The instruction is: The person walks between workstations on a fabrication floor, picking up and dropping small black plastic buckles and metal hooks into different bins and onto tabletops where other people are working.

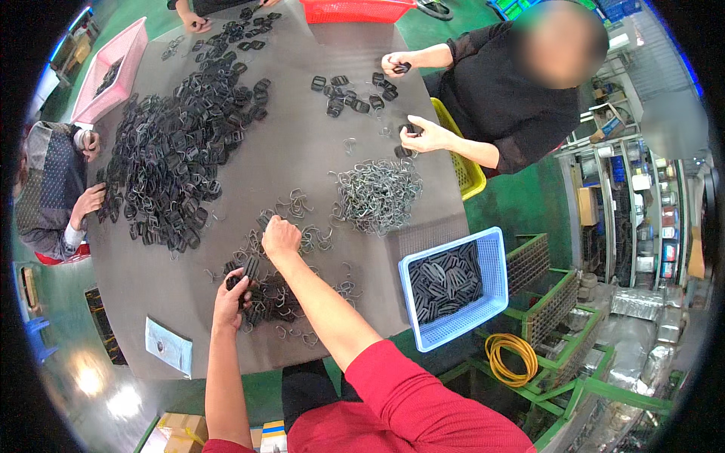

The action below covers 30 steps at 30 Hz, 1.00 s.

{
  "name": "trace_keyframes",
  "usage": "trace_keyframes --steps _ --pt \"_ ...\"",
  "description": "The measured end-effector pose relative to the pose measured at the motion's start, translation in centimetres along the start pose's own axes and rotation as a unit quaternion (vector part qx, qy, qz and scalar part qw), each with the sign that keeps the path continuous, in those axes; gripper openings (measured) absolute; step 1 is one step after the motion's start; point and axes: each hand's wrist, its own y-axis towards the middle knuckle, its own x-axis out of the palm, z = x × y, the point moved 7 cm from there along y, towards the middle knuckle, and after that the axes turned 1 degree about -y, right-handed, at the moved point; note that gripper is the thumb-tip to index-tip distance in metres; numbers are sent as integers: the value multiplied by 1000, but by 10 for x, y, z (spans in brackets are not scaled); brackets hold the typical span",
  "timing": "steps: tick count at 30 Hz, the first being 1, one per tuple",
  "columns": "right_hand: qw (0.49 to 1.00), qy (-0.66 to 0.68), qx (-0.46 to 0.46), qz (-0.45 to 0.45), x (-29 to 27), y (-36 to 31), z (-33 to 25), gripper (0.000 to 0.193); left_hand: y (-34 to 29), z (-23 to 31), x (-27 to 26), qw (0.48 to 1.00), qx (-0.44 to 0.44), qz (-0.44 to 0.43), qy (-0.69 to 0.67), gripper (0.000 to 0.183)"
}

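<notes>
My left hand [229, 300] is closed around a few black buckles [251, 267] above the near edge of the table. Ahead and to the right of it, my right hand [282, 238] is a closed fist over scattered bent wire hooks [321, 238]; whatever its fingers pinch is hidden. Between my forearms lies a small dark heap of buckles and hooks [276, 302]. A denser pile of silver wire hooks [377, 196] sits to the right of my right hand. The large mound of black buckles [170, 155] spreads over the table's left side.
A blue basket [453, 343] with dark oblong pieces stands at the right edge. A light-blue packet [168, 346] lies near left. Co-workers' hands [427, 136] handle buckles around the table [294, 136]. Pink [136, 64], red [355, 11] and yellow [472, 177] baskets border it.
</notes>
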Motion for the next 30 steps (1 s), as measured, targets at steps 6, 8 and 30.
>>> trace_keyframes --steps 6,8,30 --pt "981 160 -1 -111 -27 -39 58 46 -24 -22 26 999 0 -35 -37 29" --pt "962 262 14 -76 -69 -74 88 45 -33 -33 57 999 -29 -42 -1 30" --pt "952 79 -251 154 -130 -161 82 25 -60 -40 83 837 404 121 347 28"
